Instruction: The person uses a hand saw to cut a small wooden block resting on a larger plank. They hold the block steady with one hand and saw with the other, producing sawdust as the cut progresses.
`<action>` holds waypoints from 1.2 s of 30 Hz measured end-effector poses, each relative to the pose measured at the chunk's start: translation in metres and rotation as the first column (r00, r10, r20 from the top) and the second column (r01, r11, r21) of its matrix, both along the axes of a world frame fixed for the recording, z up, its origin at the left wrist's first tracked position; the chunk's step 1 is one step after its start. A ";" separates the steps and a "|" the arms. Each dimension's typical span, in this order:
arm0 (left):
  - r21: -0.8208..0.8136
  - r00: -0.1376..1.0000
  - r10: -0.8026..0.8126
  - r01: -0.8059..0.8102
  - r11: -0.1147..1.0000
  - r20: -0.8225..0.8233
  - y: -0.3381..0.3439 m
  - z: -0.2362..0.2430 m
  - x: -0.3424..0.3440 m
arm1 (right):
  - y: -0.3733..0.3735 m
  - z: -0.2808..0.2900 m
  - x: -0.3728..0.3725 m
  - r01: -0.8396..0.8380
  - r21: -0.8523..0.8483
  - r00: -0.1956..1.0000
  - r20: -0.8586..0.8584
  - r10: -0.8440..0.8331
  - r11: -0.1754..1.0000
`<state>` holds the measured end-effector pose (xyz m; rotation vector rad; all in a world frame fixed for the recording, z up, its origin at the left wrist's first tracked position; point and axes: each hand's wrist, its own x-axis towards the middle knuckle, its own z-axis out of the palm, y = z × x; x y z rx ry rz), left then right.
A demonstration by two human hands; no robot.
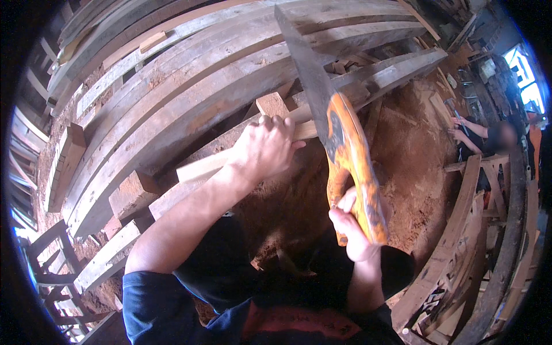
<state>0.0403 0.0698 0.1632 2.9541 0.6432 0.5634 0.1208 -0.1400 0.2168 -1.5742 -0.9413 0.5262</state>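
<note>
My right hand (357, 233) is wrapped round the worn yellow-orange handle of a handsaw (351, 149). Its long grey blade points up and away, crossing in front of the beams. Under my left hand (267, 146) lies a narrow, pale wooden strip (201, 168), with my fingers closed over it. One end of the strip sticks out to the right of that hand, close beside the saw blade. A short wood block (271, 105) stands just beyond my left knuckles. Whether the blade touches the strip I cannot tell.
Several long, thick beams (172, 109) run across the far side. Cut timber ends (133, 194) jut out at the left. Reddish sawdust (402, 190) covers the ground. At right, curved planks (443, 247) are stacked, and another person (477, 135) works behind them.
</note>
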 end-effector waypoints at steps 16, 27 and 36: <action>-0.038 1.000 -0.023 0.024 0.999 0.015 0.009 0.002 0.002 | -0.064 -0.023 -0.026 0.071 0.152 0.992 -0.118 -0.053 0.986; -0.037 1.000 -0.019 0.019 0.999 0.005 0.010 0.003 -0.001 | -0.067 -0.025 -0.028 0.094 0.143 0.982 -0.174 -0.069 0.985; -0.070 0.999 -0.035 0.037 0.997 0.026 0.010 0.006 -0.001 | -0.068 -0.022 -0.029 0.047 0.161 0.975 -0.220 -0.011 0.986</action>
